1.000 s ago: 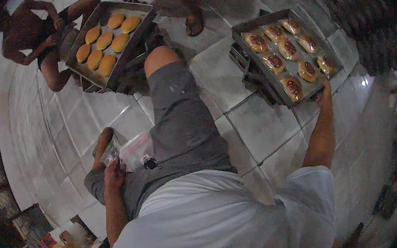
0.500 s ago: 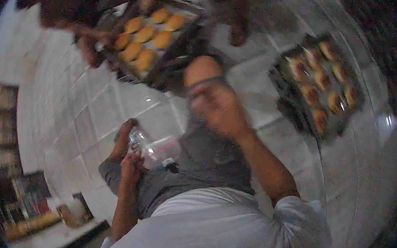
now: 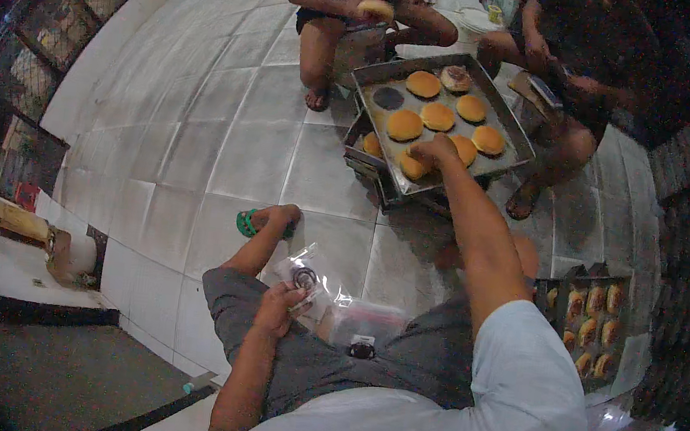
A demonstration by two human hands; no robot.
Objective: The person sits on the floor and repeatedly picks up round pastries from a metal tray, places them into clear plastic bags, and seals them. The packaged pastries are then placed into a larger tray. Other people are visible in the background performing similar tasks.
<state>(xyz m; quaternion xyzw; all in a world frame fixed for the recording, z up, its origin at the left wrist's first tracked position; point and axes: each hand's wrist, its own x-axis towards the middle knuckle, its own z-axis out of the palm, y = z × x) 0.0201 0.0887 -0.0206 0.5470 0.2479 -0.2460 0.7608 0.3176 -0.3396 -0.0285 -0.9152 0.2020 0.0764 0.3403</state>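
My right arm stretches out to a metal baking tray (image 3: 501, 89) of round golden buns, where my right hand (image 3: 436, 151) is closed on a bun (image 3: 411, 167) by the near edge. My fingers partly hide that bun. Near my left knee, my left hand (image 3: 278, 309) pinches a clear plastic bag (image 3: 305, 274). A dark round print shows on the bag. Between my thighs lies a stack of clear plastic packaging (image 3: 363, 318). One bun (image 3: 456, 78) at the tray's far side has a dark-streaked top, and a dark round patch marks the tray's left part.
More trays sit under the bun tray. At right, another tray (image 3: 623, 329) holds rows of browned filled buns. Across from me, a person holds a bun (image 3: 375, 10); another person at far right holds a flat thing (image 3: 543, 89). A dark-topped ledge (image 3: 35, 360) stands at left.
The view has swung, bringing the bun tray to the middle. My right hand has gone from above my right knee out to a bun. The left still holds the bag.
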